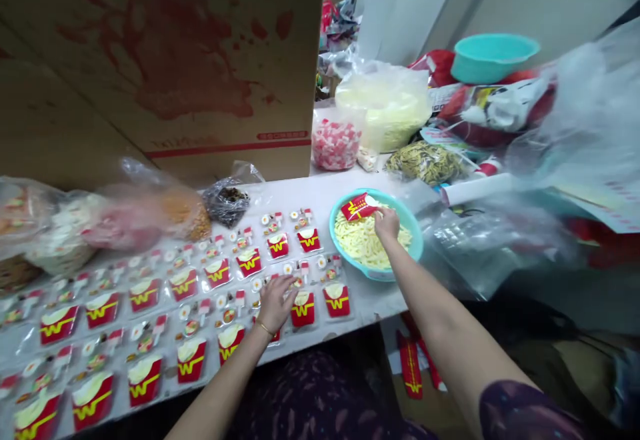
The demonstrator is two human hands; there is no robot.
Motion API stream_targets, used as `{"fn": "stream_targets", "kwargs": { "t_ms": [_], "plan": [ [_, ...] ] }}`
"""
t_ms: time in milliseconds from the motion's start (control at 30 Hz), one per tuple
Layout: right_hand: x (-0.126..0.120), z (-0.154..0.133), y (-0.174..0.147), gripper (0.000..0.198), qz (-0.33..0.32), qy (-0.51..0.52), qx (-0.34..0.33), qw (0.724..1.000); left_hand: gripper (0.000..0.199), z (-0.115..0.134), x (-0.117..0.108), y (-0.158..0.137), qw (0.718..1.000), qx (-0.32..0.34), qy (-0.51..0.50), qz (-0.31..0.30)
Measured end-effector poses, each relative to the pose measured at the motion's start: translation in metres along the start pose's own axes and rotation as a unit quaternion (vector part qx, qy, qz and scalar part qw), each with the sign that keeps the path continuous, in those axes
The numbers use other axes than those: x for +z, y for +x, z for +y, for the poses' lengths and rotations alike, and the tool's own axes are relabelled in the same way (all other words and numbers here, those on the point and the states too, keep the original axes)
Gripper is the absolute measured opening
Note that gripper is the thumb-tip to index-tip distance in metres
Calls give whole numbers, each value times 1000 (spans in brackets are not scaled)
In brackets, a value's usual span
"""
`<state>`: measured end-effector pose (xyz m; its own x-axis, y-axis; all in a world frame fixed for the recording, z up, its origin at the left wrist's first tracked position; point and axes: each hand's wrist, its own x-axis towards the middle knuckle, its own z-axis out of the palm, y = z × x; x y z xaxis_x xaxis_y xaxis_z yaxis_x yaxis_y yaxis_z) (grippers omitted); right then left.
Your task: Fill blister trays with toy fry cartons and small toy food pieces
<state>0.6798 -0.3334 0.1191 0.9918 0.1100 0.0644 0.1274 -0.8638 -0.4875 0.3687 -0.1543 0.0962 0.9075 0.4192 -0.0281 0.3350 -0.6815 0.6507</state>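
Observation:
My right hand (388, 227) grips a small red toy fries carton (357, 207) with yellow markings, above a turquoise bowl (377, 273). Pale yellow miniature fries (361, 245) fill much of the bowl. Over the front row of clear blister packs, my left hand (275, 301) has its fingers apart and holds nothing; it partly hides the pack under it. Each pack has a red fries carton with a yellow W, such as the nearby carton (303, 309), plus tiny toy food pieces (328, 268) above it.
A large cardboard box (210, 60) stands at the table's back left. Plastic bags of small pieces line the back, including a pink-and-white bag (336, 143) and a dark-filled bag (227, 203). Another turquoise tub (493, 57) sits on piled bags at the right.

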Motion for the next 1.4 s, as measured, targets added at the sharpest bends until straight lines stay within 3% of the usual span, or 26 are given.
{"fn": "stream_targets", "kwargs": {
  "t_ms": [133,233,333,467,567,633,733,833,900,1000,1067,1133,1200,1300,1400],
  "plan": [
    [13,-12,46,31,-66,-41,-7,997,27,31,10,19,999,13,-9,-37],
    [10,-11,62,18,-137,-61,9,989,27,47,14,42,997,43,-15,-57],
    [-4,-5,55,14,-182,-54,4,982,42,74,21,79,994,92,3,-57],
    [-24,-1,10,20,-200,1,-40,979,79,122,40,137,989,119,83,-23],
    [-34,0,-21,22,-192,93,-84,973,92,148,60,165,983,133,114,-57],
    [-40,8,-30,21,-168,122,-80,975,92,156,72,175,977,153,112,-97],
    [-53,38,-24,19,-112,137,-2,984,91,161,84,187,975,155,111,-115],
    [-69,76,-14,22,-69,154,83,982,93,169,91,203,982,135,101,-89],
    [-77,91,-13,24,-62,163,106,979,91,176,94,212,986,126,84,-75],
    [-79,87,-24,23,-85,178,89,976,93,185,98,208,973,195,53,-111],
    [-73,71,-41,19,-131,189,40,972,97,185,100,192,951,259,36,-164],
    [-64,55,-61,17,-175,196,-14,965,93,177,102,168,940,274,26,-202],
    [-55,44,-79,19,-223,203,-54,952,86,162,100,144,943,252,18,-216],
    [-45,47,-81,19,-296,203,-103,928,82,130,90,117,963,193,-5,-189],
    [-38,65,-53,23,-232,77,-98,965,79,100,75,104,986,111,-38,-114]
  ]
}}
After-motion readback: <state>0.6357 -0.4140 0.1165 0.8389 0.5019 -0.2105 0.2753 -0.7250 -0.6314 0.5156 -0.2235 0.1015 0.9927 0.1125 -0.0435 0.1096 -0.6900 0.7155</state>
